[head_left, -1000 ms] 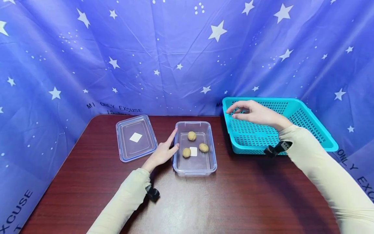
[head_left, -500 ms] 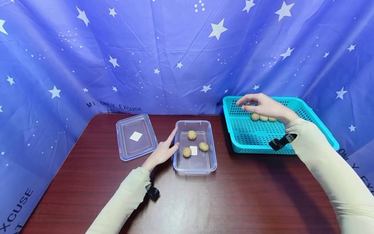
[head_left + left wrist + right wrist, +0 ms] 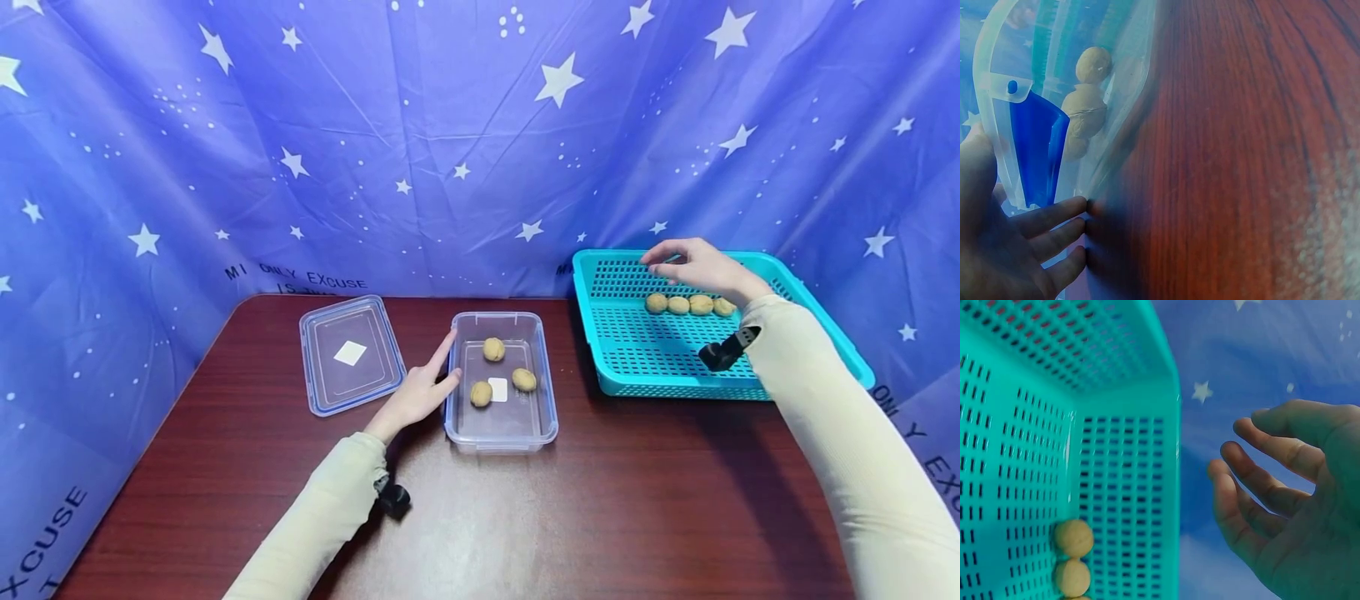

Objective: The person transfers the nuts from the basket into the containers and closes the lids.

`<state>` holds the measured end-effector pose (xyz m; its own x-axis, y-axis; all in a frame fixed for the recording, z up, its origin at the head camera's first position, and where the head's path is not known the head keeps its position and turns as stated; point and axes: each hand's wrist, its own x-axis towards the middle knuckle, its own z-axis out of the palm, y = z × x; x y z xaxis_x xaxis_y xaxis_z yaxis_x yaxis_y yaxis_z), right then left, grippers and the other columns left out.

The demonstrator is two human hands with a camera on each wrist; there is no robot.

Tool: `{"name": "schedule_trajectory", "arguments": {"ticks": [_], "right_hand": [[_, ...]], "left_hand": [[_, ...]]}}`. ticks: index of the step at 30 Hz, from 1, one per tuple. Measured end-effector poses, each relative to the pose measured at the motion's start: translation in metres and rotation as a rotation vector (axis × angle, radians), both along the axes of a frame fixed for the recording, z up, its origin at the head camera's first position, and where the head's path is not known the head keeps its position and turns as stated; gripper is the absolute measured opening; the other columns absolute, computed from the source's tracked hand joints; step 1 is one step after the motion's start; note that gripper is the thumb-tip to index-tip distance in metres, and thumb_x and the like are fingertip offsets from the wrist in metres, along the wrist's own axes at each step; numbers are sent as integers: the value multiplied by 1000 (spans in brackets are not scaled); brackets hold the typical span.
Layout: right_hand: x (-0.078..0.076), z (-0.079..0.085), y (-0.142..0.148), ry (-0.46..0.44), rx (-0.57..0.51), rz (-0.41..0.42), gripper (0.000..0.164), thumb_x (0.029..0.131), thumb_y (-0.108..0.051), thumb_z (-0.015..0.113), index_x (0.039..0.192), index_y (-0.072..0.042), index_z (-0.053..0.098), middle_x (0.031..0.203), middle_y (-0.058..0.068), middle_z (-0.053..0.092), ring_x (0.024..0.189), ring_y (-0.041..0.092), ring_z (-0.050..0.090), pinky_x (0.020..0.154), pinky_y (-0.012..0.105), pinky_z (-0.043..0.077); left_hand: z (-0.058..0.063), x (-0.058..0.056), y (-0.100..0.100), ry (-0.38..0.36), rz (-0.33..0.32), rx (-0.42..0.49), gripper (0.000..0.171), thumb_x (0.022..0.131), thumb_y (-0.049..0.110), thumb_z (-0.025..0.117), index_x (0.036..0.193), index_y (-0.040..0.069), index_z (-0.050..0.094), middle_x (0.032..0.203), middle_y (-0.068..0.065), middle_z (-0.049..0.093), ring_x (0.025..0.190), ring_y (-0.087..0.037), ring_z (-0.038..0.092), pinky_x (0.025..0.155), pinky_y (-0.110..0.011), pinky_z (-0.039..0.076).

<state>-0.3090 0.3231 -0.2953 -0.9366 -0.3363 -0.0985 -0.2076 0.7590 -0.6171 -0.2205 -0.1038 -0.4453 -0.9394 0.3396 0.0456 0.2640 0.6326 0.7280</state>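
Two cream-coloured fabric sleeves reach in over a glossy tabletop [image 3: 570,517] of reddish-brown, streaky wood grain, each wrist bearing a small black device [image 3: 393,498]. The left hand [image 3: 415,395] lies along the left side of a clear, rectangular plastic food container [image 3: 501,439], its fingers extended and spread against the wall beside a smooth blue latch [image 3: 1038,150], not wrapped round anything. Three rounded, tan walnuts [image 3: 481,393] with ridged, seamed shells sit apart on the container's transparent floor, near a white square label [image 3: 498,390].

Left of the container, a flat clear lid [image 3: 375,346] with rounded corners and a blue edging lies on the table, a white paper label [image 3: 349,353] turned diamond-wise on it.

To the right stands a turquoise plastic basket [image 3: 675,387], its sloping walls and floor pierced with narrow slots. Four more walnuts [image 3: 701,305] form a row towards its back wall. Past them, the right hand [image 3: 697,262] hovers at the back rim with fingers loosely bent and nothing in its grasp.

Behind everything hangs a softly creased blue-violet curtain [image 3: 420,125] printed with white stars, dots and dark lettering.
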Motion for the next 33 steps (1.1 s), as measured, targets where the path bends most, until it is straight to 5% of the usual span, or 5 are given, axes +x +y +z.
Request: {"name": "schedule_trajectory", "arguments": {"ticks": [8,12,24,33], "right_hand": [[-11,-24,16,-32,5,-34,40,104,-20,46,133,6,48,132,28,46,108,37,51,83,44,47],[-12,-38,18,-67,-9,-25,41,104,-19,43,134,9,44,134,31,42,117,44,44,88,53,43],[-23,-67,15,-109,-25,-73,40,104,-16,40,132,13,44,133,36,41,113,47,46,89,55,44],[-28,-75,21,-159,-45,-139,45,104,-16,40,137,14,36,133,37,38,111,47,48,93,55,42]], "left_hand": [[-2,0,-3,-14,-13,-2,68,100,32,48,157,28,11,58,-1,41,75,-26,57,83,-47,46],[-4,1,-4,-6,-12,4,68,100,31,49,157,26,11,60,-3,45,77,-25,58,85,-48,46],[-3,0,-2,-35,3,-1,68,100,32,49,157,32,11,73,-15,57,84,-24,59,88,-46,46],[-3,-1,-2,-22,17,7,69,100,29,52,156,32,13,95,-22,64,88,-25,61,89,-47,47]]}}
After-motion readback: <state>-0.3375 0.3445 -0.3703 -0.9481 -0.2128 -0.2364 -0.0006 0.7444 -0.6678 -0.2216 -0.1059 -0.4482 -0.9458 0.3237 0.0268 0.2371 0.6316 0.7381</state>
